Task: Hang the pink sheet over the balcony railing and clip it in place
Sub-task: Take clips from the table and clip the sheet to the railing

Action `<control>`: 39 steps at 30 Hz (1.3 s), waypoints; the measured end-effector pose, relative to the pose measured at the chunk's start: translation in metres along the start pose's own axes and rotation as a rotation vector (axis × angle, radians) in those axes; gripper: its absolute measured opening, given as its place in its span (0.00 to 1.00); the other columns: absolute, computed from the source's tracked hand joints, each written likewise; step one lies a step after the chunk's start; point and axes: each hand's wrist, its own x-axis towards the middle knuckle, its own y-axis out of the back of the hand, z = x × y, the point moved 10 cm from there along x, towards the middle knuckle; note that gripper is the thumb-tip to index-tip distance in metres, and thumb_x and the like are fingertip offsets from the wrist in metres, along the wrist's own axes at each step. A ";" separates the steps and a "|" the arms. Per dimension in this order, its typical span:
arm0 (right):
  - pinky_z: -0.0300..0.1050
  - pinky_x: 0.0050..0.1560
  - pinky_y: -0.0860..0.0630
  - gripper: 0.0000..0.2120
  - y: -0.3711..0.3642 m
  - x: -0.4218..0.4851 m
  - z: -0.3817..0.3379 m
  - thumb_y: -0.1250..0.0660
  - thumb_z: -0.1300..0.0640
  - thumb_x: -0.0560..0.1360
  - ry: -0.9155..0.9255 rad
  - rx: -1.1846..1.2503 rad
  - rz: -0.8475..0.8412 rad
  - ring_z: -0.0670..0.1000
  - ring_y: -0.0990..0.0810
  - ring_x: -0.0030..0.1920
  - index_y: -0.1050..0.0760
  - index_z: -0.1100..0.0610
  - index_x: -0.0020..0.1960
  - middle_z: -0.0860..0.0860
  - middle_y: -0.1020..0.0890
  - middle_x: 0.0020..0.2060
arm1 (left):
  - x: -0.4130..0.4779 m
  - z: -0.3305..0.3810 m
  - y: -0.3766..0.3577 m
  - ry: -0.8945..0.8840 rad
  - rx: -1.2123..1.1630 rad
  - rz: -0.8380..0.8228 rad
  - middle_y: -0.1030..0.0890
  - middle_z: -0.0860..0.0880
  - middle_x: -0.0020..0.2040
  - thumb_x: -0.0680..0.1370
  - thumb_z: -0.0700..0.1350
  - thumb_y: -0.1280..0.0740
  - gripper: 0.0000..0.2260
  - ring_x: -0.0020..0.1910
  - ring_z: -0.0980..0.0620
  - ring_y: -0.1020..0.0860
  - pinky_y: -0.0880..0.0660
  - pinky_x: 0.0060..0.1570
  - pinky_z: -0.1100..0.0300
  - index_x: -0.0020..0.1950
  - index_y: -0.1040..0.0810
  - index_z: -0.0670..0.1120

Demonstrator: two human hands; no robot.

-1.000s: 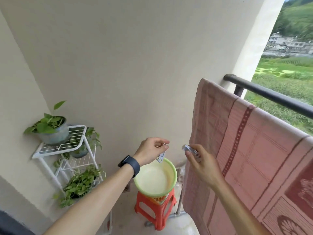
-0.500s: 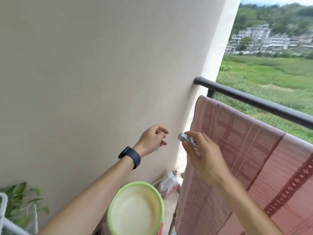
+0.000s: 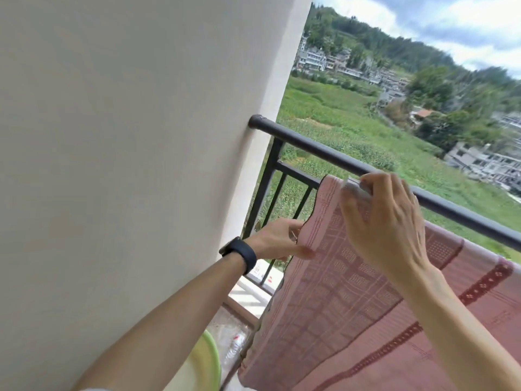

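Pink sheet (image 3: 338,292) (clip (image 3: 355,188) at top) drapes black railing (image 3: 310,146).

The right hand (image 3: 386,221) pinches a clip (image 3: 353,187) atop the pink sheet (image 3: 352,292) on the railing (image 3: 310,145); left hand (image 3: 279,241) grips its edge.

- Wearing a dark, near-black watch (image 3: 238,253) on the left wrist, just behind the left grip (image 3: 275,241).
- Wrapping that wrist in a broad, smooth, matte strap, with a flat dark case edging out on the side toward the wall.
- Going bare along the left forearm (image 3: 169,334), from the strap down to the bottom edge.
- Showing a pale sliver of cloth (image 3: 93,388) at that bottom edge, too little to tell whether it is a sleeve.
- Going bare along the right forearm (image 3: 462,334) as well.
- Showing knuckle and tendon lines across the back of the right grip (image 3: 386,224), its fingers blurring slightly.
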 end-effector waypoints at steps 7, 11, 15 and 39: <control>0.45 0.36 0.24 0.23 -0.030 0.027 -0.002 0.31 0.35 0.71 -0.093 -0.042 -0.317 0.46 0.26 0.35 0.33 0.52 0.53 0.44 0.25 0.38 | -0.005 -0.029 0.026 -0.018 -0.066 0.156 0.16 0.49 0.42 0.70 0.51 0.22 0.11 0.35 0.50 0.20 0.19 0.35 0.53 0.45 0.17 0.46; 0.43 0.32 0.25 0.15 -0.029 0.035 0.003 0.26 0.49 0.73 -0.147 0.061 -0.373 0.47 0.23 0.32 0.30 0.52 0.51 0.46 0.22 0.36 | -0.005 -0.015 0.020 -0.041 -0.087 0.119 0.23 0.51 0.58 0.72 0.49 0.24 0.21 0.40 0.53 0.21 0.20 0.34 0.59 0.60 0.26 0.45; 0.43 0.27 0.24 0.11 -0.034 0.042 -0.003 0.28 0.53 0.75 -0.120 0.115 -0.360 0.47 0.23 0.29 0.30 0.54 0.48 0.47 0.21 0.35 | 0.006 0.000 0.013 -0.088 -0.157 -0.009 0.18 0.47 0.53 0.70 0.56 0.25 0.25 0.30 0.59 0.21 0.24 0.30 0.62 0.61 0.22 0.42; 0.55 0.34 0.20 0.14 -0.058 0.062 0.016 0.24 0.51 0.71 -0.159 0.274 -0.369 0.55 0.19 0.34 0.27 0.55 0.47 0.50 0.19 0.37 | 0.033 0.022 0.045 -0.136 -0.221 0.018 0.20 0.47 0.58 0.73 0.50 0.25 0.24 0.30 0.56 0.24 0.25 0.31 0.62 0.66 0.26 0.47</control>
